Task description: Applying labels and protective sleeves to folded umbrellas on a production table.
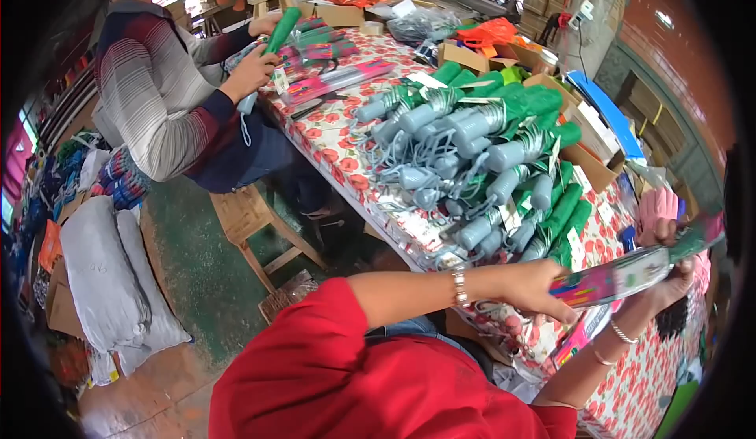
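A long printed plastic sleeve [610,283], mostly pink with a clear part, is stretched between my two hands at the right. My left hand [539,288], with a metal watch at the wrist, is closed round its near end. Toward the far end, where something green shows, my right hand [669,277] grips the sleeve. Close beyond my hands lies a big pile of folded green umbrellas [504,151] with grey handles, wrist loops and white tags. Another printed pink sleeve [581,333] rests on the table below my hands.
A flowered tablecloth [331,144] covers the long table. Across at the left, a person [169,85] holds a green umbrella [283,31] beside packed pink sleeves [339,81]. Cardboard boxes [465,57] line the back. A wooden stool [244,218] and white sacks [106,266] stand on the floor.
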`<state>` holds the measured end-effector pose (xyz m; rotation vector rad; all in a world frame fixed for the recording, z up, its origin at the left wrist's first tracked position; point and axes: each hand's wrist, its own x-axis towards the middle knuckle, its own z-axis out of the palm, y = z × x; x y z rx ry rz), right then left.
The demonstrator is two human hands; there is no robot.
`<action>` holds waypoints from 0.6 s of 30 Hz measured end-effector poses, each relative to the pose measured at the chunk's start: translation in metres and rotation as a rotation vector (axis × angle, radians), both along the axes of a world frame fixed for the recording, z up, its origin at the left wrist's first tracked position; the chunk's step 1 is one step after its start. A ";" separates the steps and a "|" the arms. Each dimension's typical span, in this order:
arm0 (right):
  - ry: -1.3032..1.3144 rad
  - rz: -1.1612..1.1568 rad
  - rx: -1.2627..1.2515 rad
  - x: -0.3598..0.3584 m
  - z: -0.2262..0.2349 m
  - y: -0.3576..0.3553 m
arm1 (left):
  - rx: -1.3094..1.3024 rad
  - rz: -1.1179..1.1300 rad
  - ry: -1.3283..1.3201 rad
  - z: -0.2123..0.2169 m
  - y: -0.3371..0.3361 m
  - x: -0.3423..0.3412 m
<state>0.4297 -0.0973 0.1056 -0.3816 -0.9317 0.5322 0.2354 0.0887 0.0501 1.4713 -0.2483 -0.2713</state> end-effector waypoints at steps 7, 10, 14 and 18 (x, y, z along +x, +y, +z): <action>0.055 -0.210 -0.118 0.006 0.015 0.090 | -0.646 0.343 -0.177 -0.046 0.041 -0.028; -0.146 -0.022 -0.215 -0.035 0.025 0.146 | -0.790 0.486 -0.276 -0.043 0.057 -0.018; -0.420 -0.111 -0.332 -0.113 -0.006 0.214 | -0.866 0.722 -0.340 -0.013 0.105 -0.038; -1.168 -0.400 -0.670 -0.132 -0.010 0.226 | -0.936 1.069 -0.456 -0.014 0.191 -0.048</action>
